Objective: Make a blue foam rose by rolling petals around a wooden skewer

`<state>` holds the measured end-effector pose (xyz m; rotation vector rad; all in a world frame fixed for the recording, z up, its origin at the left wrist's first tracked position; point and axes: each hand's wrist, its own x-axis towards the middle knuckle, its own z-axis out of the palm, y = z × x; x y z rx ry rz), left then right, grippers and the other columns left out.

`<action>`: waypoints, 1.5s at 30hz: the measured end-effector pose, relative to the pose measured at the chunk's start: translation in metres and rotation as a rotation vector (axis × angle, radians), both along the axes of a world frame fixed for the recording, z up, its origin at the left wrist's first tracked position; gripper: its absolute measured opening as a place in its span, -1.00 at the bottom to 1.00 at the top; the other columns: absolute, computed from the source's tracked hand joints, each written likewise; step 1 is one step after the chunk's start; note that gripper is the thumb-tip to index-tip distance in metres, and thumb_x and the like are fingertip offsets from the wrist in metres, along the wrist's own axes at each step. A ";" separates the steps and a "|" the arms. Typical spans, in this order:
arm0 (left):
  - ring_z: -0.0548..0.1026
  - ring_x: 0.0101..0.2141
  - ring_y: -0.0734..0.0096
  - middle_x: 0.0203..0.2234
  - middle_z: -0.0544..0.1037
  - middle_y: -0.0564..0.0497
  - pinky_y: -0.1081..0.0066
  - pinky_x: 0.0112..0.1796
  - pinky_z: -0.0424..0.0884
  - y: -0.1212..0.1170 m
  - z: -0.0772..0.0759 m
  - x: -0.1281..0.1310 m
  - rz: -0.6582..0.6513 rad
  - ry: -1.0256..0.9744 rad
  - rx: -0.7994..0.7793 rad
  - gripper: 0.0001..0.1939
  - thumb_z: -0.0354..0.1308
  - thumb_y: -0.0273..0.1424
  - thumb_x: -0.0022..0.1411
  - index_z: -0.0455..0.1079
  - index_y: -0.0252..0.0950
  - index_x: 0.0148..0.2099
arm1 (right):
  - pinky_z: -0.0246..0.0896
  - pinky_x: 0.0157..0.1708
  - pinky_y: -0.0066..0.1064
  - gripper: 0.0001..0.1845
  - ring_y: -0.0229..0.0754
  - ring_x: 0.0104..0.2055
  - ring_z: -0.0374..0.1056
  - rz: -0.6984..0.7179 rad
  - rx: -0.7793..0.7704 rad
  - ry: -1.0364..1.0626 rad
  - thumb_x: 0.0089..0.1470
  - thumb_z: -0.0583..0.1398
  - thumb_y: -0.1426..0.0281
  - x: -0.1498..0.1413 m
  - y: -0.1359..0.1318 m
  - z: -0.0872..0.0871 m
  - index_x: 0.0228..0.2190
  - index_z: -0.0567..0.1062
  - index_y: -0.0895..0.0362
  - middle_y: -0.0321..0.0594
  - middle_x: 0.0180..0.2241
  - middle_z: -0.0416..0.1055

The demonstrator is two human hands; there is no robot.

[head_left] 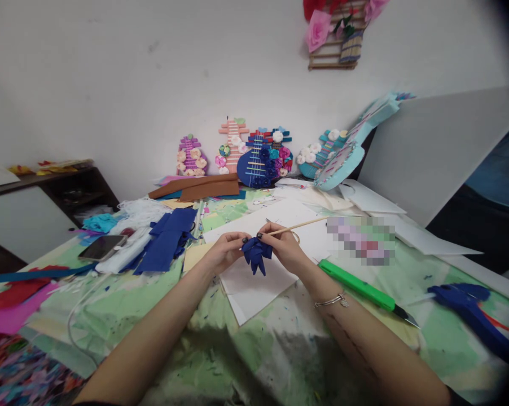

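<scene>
In front of me hangs a dark blue flower [258, 254] of paper or felt, its pointed petals hanging down. My left hand [229, 248] pinches its left edge between thumb and fingers. My right hand [282, 243] is closed at the flower's right side and grips a thin wooden stick [305, 223], which points off to the right. The stick's near end is hidden by the fingers and the flower. Beneath both hands lies a white sheet of paper [246, 299].
A green utility knife [358, 286] lies with its blade exposed, right of my right forearm. Farther right is a blue glue gun [474, 313]. Blue strips [167, 242] and a phone [102, 248] lie left. Decorated instrument-shaped crafts [254, 160] lean against the wall.
</scene>
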<state>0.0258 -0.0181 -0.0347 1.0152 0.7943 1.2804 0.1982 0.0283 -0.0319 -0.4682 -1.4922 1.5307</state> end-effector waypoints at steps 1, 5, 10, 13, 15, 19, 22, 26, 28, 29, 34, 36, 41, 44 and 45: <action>0.43 -0.46 0.44 -0.47 0.51 -0.04 0.40 -0.35 0.34 0.000 0.000 0.000 -0.001 -0.003 0.001 -0.83 0.33 -0.44 -0.07 0.50 -0.42 -0.38 | 0.04 -0.49 -0.50 -0.83 -0.36 -0.50 0.21 0.002 -0.001 0.001 -0.12 0.28 0.34 0.000 0.000 0.000 -0.50 0.44 0.19 -0.33 -0.55 0.33; 0.41 -0.44 0.44 -0.44 0.48 -0.03 0.42 -0.36 0.34 -0.002 0.003 0.002 -0.020 -0.005 0.012 -0.87 0.34 -0.46 -0.08 0.46 -0.41 -0.48 | 0.05 -0.48 -0.50 -0.87 -0.35 -0.49 0.23 -0.011 0.000 -0.008 -0.14 0.27 0.39 0.001 -0.001 0.000 -0.50 0.45 0.19 -0.31 -0.54 0.35; 0.40 -0.43 0.44 -0.46 0.44 -0.01 0.43 -0.36 0.32 -0.002 0.003 0.002 -0.053 -0.003 0.030 -0.84 0.35 -0.44 -0.10 0.43 -0.41 -0.51 | 0.03 -0.52 -0.51 -0.92 -0.35 -0.50 0.22 -0.022 0.009 -0.039 -0.15 0.24 0.43 0.001 -0.002 0.001 -0.49 0.46 0.18 -0.32 -0.55 0.34; 0.40 -0.42 0.43 -0.46 0.43 -0.01 0.41 -0.35 0.31 0.000 0.001 0.002 -0.065 0.002 0.043 -0.85 0.34 -0.44 -0.08 0.43 -0.40 -0.50 | 0.03 -0.53 -0.51 -0.92 -0.35 -0.52 0.20 -0.027 0.017 -0.059 -0.16 0.23 0.43 0.002 -0.002 0.002 -0.50 0.46 0.17 -0.34 -0.57 0.33; 0.40 -0.42 0.44 -0.45 0.42 0.00 0.42 -0.35 0.30 0.000 0.000 0.001 -0.070 0.004 0.056 -0.86 0.32 -0.46 -0.06 0.43 -0.40 -0.50 | 0.04 -0.52 -0.51 -0.93 -0.35 -0.51 0.20 -0.018 0.025 -0.068 -0.15 0.22 0.43 0.002 -0.002 0.002 -0.49 0.46 0.17 -0.35 -0.57 0.33; 0.40 -0.42 0.45 -0.43 0.42 0.01 0.43 -0.35 0.29 0.001 0.000 0.000 -0.080 0.007 0.075 -0.86 0.31 -0.48 -0.05 0.41 -0.40 -0.52 | 0.06 -0.49 -0.50 -0.92 -0.34 -0.48 0.22 0.009 0.033 -0.074 -0.13 0.20 0.42 0.002 -0.002 0.002 -0.48 0.46 0.17 -0.33 -0.54 0.34; 0.40 -0.41 0.45 -0.41 0.42 0.01 0.43 -0.34 0.29 0.001 -0.001 0.000 -0.085 0.008 0.081 -0.87 0.31 -0.48 -0.05 0.41 -0.39 -0.52 | 0.05 -0.50 -0.51 -0.92 -0.34 -0.49 0.22 -0.001 0.021 -0.078 -0.14 0.20 0.43 0.002 -0.002 0.003 -0.48 0.46 0.18 -0.33 -0.55 0.34; 0.40 -0.41 0.45 -0.42 0.43 0.01 0.43 -0.34 0.28 0.002 -0.002 0.001 -0.091 0.012 0.081 -0.87 0.31 -0.48 -0.05 0.42 -0.39 -0.51 | 0.03 -0.53 -0.52 -0.93 -0.35 -0.51 0.20 0.006 0.013 -0.066 -0.17 0.20 0.45 0.002 -0.004 0.004 -0.51 0.45 0.18 -0.33 -0.56 0.33; 0.41 -0.41 0.45 -0.42 0.43 0.01 0.43 -0.35 0.28 0.002 -0.001 0.001 -0.095 0.013 0.081 -0.87 0.31 -0.48 -0.05 0.42 -0.39 -0.51 | 0.02 -0.54 -0.52 -0.94 -0.36 -0.52 0.19 0.020 0.014 -0.058 -0.18 0.20 0.46 0.002 -0.004 0.005 -0.52 0.45 0.18 -0.34 -0.57 0.33; 0.41 -0.41 0.45 -0.43 0.43 0.01 0.43 -0.35 0.28 0.001 -0.001 0.001 -0.097 0.013 0.080 -0.88 0.31 -0.48 -0.05 0.42 -0.39 -0.50 | 0.01 -0.54 -0.52 -0.94 -0.36 -0.52 0.19 0.027 0.013 -0.054 -0.19 0.20 0.47 0.002 -0.004 0.005 -0.52 0.45 0.18 -0.34 -0.57 0.33; 0.42 -0.41 0.44 -0.42 0.46 0.01 0.42 -0.35 0.29 0.000 -0.002 0.002 -0.113 0.009 0.069 -0.89 0.30 -0.46 -0.02 0.42 -0.36 -0.44 | -0.01 -0.56 -0.53 -0.95 -0.38 -0.54 0.17 0.038 0.004 -0.056 -0.19 0.19 0.47 0.002 -0.005 0.006 -0.53 0.45 0.18 -0.35 -0.58 0.31; 0.42 -0.41 0.44 -0.42 0.46 0.01 0.43 -0.35 0.29 -0.001 -0.002 0.002 -0.112 0.007 0.070 -0.89 0.30 -0.47 -0.02 0.41 -0.36 -0.45 | -0.01 -0.56 -0.53 -0.94 -0.37 -0.54 0.17 0.036 0.002 -0.059 -0.19 0.19 0.47 0.003 -0.005 0.007 -0.53 0.46 0.18 -0.35 -0.58 0.32; 0.41 -0.44 0.46 -0.47 0.44 0.03 0.44 -0.36 0.28 -0.001 -0.001 0.002 -0.096 0.012 0.078 -0.86 0.31 -0.45 -0.03 0.40 -0.37 -0.48 | 0.05 -0.53 -0.53 -0.91 -0.35 -0.50 0.20 0.035 0.004 -0.079 -0.18 0.19 0.46 0.003 -0.003 0.006 -0.51 0.48 0.17 -0.32 -0.55 0.36; 0.41 -0.44 0.46 -0.49 0.44 0.03 0.45 -0.37 0.28 0.000 -0.001 0.003 -0.094 0.015 0.073 -0.86 0.31 -0.44 -0.03 0.40 -0.37 -0.48 | 0.05 -0.53 -0.53 -0.91 -0.35 -0.50 0.20 0.036 0.009 -0.069 -0.18 0.19 0.46 0.003 -0.003 0.005 -0.50 0.49 0.17 -0.32 -0.55 0.36; 0.41 -0.45 0.46 -0.49 0.44 0.03 0.45 -0.37 0.28 0.000 0.000 0.003 -0.096 0.018 0.069 -0.86 0.31 -0.44 -0.02 0.41 -0.37 -0.47 | 0.05 -0.54 -0.53 -0.91 -0.36 -0.51 0.20 0.037 0.009 -0.063 -0.18 0.19 0.46 0.003 -0.002 0.004 -0.50 0.48 0.17 -0.32 -0.55 0.35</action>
